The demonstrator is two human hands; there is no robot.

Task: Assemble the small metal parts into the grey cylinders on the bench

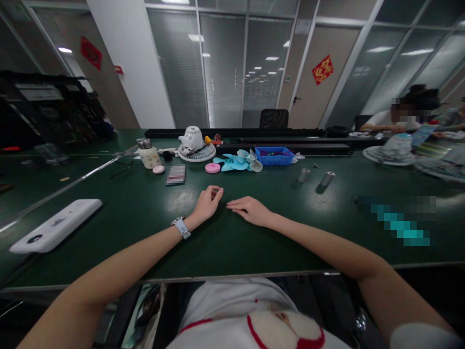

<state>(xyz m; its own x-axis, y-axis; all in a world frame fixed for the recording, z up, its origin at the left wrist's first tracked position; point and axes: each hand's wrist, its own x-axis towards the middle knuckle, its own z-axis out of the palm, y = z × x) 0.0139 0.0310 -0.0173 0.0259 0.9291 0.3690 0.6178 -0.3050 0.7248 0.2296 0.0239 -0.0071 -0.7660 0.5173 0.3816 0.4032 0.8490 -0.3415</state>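
Note:
My left hand point(208, 202) rests on the dark green tabletop point(232, 252), its fingers curled in toward the thumb, with nothing visible in it. A watch with a pale strap point(180, 228) is on that wrist. Just to the right, my right hand point(252, 211) lies palm down with fingers stretched out, pointing toward the left hand; the two do not touch. Beyond the hands are light-blue fan blades point(238, 161) and a round pink piece point(212, 167). Two grey metallic cylinders point(304, 175) stand or lean farther right, away from both hands.
At the back are a white fan housing on a grille point(196, 151), a blue tray point(274, 155) and a patterned bottle point(148, 156). A long white device point(56, 226) lies left; a blurred teal item point(399, 223) lies right. Another person point(392, 118) sits at the far right beside fan parts.

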